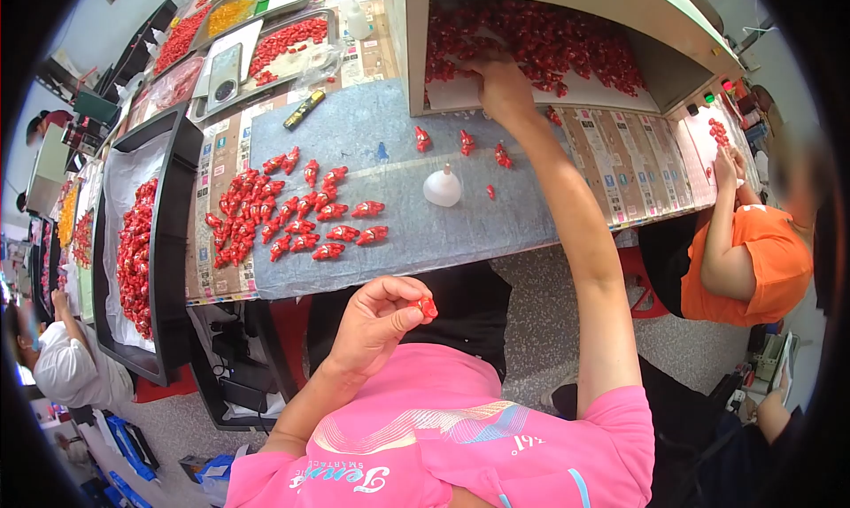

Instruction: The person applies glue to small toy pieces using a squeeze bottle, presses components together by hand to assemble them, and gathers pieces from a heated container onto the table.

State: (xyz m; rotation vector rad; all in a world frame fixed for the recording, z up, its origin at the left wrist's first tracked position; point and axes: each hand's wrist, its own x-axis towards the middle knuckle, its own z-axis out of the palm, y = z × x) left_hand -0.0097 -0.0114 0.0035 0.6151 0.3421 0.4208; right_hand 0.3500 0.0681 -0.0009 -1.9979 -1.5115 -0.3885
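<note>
My left hand is closed in front of the pink shirt, pinching a small red piece between thumb and fingertips. At the end of my outstretched right arm, my right hand reaches into an open-fronted box holding a heap of small red pieces; its fingertips are among them, and what they hold is too small to make out. On the blue-grey mat, red figures lie in a loose cluster at the left. A few more lie near the box, beside a small white bottle.
Left of the mat stands a black tray with a red heap. Behind are metal trays, a yellow-and-black tool and a clear bottle. A person in orange sits at the right, another in white at the left.
</note>
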